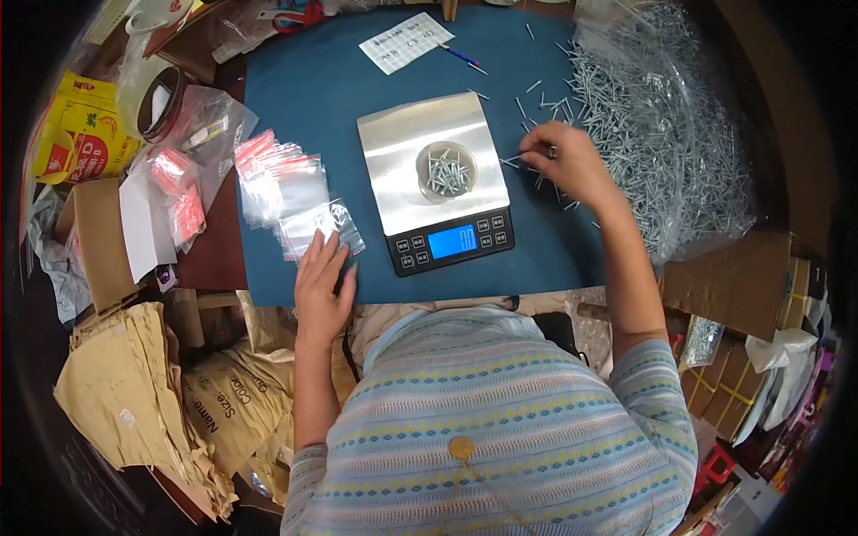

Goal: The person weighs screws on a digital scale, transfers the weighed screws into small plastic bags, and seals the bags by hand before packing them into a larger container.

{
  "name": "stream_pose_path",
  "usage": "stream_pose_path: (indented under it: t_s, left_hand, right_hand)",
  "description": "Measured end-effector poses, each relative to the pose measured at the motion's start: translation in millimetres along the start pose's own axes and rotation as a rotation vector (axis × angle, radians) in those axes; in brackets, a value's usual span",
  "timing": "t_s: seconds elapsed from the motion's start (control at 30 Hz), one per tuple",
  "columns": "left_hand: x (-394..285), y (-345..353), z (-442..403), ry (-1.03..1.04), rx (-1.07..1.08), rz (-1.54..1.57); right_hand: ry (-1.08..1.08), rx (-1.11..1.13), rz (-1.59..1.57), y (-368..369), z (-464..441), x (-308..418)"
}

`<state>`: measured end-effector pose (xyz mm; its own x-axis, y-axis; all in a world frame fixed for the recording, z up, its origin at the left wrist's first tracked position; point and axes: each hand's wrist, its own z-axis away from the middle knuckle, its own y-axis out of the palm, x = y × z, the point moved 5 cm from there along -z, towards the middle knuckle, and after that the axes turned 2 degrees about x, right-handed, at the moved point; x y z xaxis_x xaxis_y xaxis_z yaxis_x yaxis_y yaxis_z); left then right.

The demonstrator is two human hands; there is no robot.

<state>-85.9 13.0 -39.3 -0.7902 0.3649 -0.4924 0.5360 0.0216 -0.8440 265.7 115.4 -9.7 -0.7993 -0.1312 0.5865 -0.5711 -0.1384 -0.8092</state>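
A digital scale [413, 198] with a steel plate stands in front of me, its blue display lit. On the plate sits a small round dish [424, 189] holding a heap of silvery screws [449, 175]. My left hand [323, 290] lies with fingers stretched out on the lower edge of a fanned stack of clear zip bags [304, 201] with red tops. Right of the scale, my right hand [572, 165] has its fingers curled together in a pinch. A screw [509, 162] pokes out at its fingertips; the rest of the grip is partly hidden.
A large pile of loose screws [643, 134] on plastic film covers the right side of the blue mat [313, 71]. A handwritten label sheet [406, 42] and a pen [463, 59] lie at the back. An open cardboard box [103, 237] stands left, brown sacks [134, 384] below.
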Motion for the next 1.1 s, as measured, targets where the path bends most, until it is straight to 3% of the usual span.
stream_pose_path:
  t_s: [0.23, 0.4, 0.67, 0.87, 0.97, 1.1]
  left_hand:
    - [7, 10, -13, -0.119, -0.108, 0.121]
    - [12, 14, -11, -0.311, -0.081, 0.18]
    - [3, 3, -22, -0.19, -0.143, 0.082]
    - [-9, 7, -24, -0.173, -0.063, 0.044]
    - [7, 12, -19, -0.222, -0.098, 0.08]
    - [6, 0, -24, -0.341, -0.203, 0.289]
  right_hand:
    - [-0.145, -0.078, 0.336, 38, 0, 3]
    - [-0.016, -0.104, 0.023, 13, 7, -11]
    - [0.007, -0.13, -0.056, 15, 9, -7]
    - [-0.103, -0.186, 0.293, 7, 6, 11]
    - [-0.299, -0.071, -0.08, 10, -3, 44]
    - [-0.265, 0.073, -0.243, 32, -13, 74]
